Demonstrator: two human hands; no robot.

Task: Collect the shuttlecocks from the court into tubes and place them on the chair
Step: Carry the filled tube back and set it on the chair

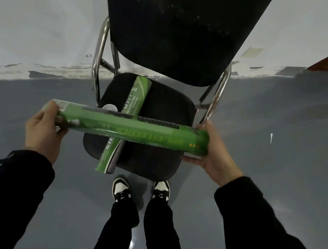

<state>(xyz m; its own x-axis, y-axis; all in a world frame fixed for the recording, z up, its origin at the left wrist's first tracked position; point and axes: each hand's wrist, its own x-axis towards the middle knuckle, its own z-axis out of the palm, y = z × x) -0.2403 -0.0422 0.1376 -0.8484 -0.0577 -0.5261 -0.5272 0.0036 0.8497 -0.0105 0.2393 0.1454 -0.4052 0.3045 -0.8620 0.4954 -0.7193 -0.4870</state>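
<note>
Placing step: green tube [128,129] gripped at both ends by left hand [45,128] and right hand [213,152] fingers, needing lowering onto chair [162,103] beside second tube [135,97].

The held tube [130,129] hides the middle of the second tube [126,123] and part of the seat [161,107] — backrest [179,21] cut off at top; print on the held one blurred.

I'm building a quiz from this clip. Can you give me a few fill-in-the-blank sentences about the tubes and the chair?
1. The held tube is gripped at each end by ____ hands.
2. The second tube lies on the chair's ____.
3. Both tubes are coloured ____.
4. The chair has a shiny ____ frame.

Missing words: two; seat; green; metal
</note>
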